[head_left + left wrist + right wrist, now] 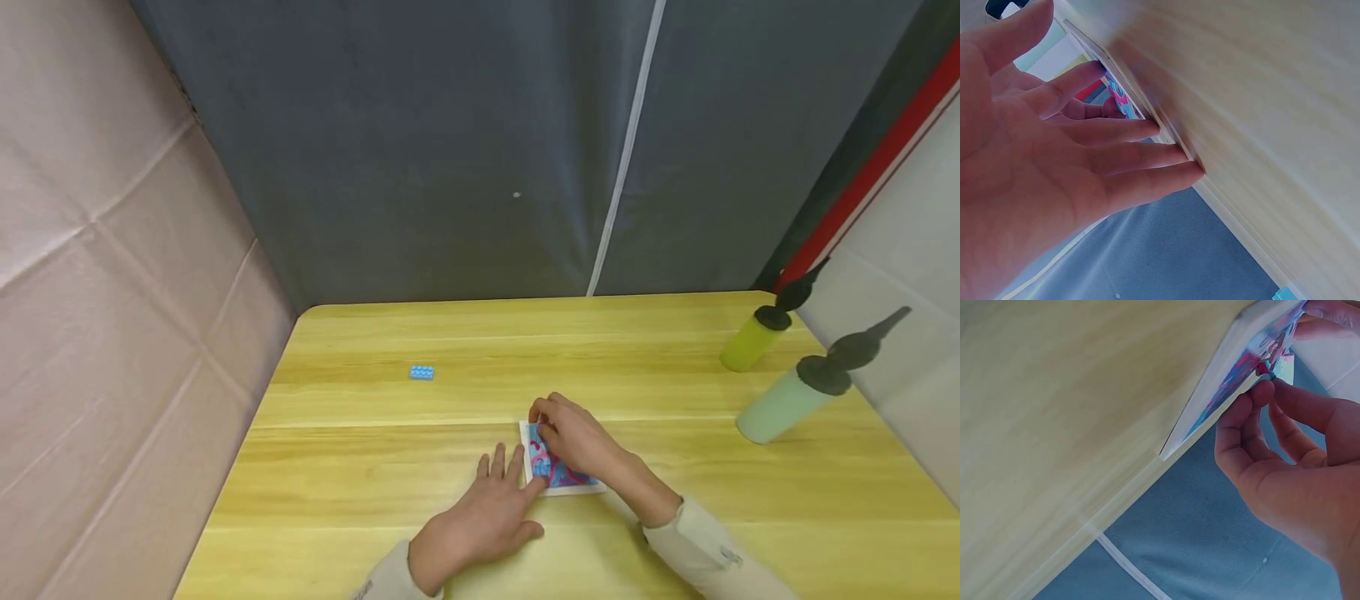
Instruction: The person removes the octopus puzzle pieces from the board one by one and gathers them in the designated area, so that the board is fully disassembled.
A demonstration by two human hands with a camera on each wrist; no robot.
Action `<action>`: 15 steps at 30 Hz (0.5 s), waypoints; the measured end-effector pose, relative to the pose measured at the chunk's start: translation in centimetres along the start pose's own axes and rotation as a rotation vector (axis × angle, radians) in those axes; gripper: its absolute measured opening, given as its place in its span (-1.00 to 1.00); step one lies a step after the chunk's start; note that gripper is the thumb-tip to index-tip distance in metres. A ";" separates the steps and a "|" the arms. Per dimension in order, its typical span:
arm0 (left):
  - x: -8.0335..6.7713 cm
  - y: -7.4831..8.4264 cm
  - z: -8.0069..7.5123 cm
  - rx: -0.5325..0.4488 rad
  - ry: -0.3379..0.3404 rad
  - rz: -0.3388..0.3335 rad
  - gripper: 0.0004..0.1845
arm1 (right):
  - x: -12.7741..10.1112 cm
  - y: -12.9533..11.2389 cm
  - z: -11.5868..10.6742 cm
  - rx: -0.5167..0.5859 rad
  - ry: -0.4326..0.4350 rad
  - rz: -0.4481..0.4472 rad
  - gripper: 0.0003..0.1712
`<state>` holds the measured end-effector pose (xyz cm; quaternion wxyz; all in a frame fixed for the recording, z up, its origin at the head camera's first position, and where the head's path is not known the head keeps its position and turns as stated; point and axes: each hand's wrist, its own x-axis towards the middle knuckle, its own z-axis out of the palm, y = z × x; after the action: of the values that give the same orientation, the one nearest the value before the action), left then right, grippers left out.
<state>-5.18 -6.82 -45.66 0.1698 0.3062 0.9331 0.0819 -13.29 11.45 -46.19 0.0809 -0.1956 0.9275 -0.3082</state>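
Centrally on yellow wooden desk [360, 467]: white-edged square board with blue-pink picture [558, 475], lying flat. Left hand [480, 517] flat on desk, fingers [1147, 156] straight, tips touching board's left edge. Right hand [577, 437] over board, fingers [1254, 412] curled, pinching small piece at picture's far corner; piece itself too small to tell. Small blue brick [422, 372] well apart, far left. Yellow bottle [753, 337] and pale green bottle [787, 400] at right desk edge, dark nozzles.
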 end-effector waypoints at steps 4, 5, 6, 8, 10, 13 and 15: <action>0.0 0.0 0.0 -0.011 -0.004 -0.004 -0.32 | 0.1 0.0 -0.1 0.023 -0.004 0.006 -0.88; 0.0 0.0 0.0 -0.015 -0.006 -0.007 -0.32 | 0.1 0.1 -0.1 0.031 -0.007 0.007 -0.88; 0.0 -0.1 0.0 -0.015 -0.006 -0.008 -0.32 | 0.1 0.1 -0.2 0.039 -0.009 0.009 -0.88; 0.0 -0.1 0.0 -0.014 -0.005 -0.010 -0.32 | 0.2 0.2 -0.2 0.055 -0.013 0.008 -0.87; 0.0 -0.1 0.0 -0.015 -0.005 -0.012 -0.33 | 0.2 0.2 -0.3 0.065 -0.012 0.001 -0.86; 0.0 -0.1 0.1 -0.020 -0.004 -0.010 -0.33 | 0.3 0.3 -0.4 0.072 -0.005 -0.006 -0.85; 0.0 -0.1 0.1 -0.023 -0.001 -0.010 -0.32 | 0.3 0.3 -0.5 0.073 0.002 -0.011 -0.86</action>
<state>-5.17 -6.88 -45.78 0.1743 0.2995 0.9336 0.0913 -13.78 11.86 -45.99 0.0853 -0.1974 0.9146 -0.3423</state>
